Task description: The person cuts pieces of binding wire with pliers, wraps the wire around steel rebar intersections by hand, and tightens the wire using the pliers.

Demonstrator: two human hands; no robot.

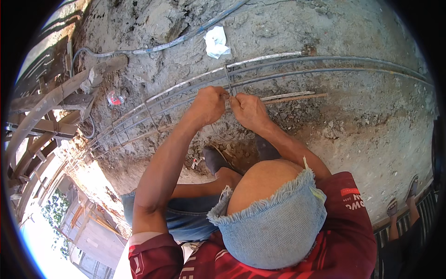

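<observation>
A long rebar cage (pixel 181 89) lies along the dirt, its bars joined by square steel stirrups (pixel 151 115). My left hand (pixel 211 104) and my right hand (pixel 248 108) meet at its near side, beside a stirrup (pixel 228 78). Their thumbs and fingers are pinched together, almost touching. A thin tie wire (pixel 220 134) curls down below them; its upper end is hidden at the fingertips. Just right of my hands, the ends of a pale bar and a rusty bar (pixel 296 99) stick out.
A blue-grey hose (pixel 160 47) crosses the ground beyond the cage, near a crumpled white bag (pixel 216 42). A clear plastic bottle (pixel 116 98) lies left. Timber and a thick pipe (pixel 52 101) crowd the left edge. Another person's sandalled feet (pixel 392 207) show at right.
</observation>
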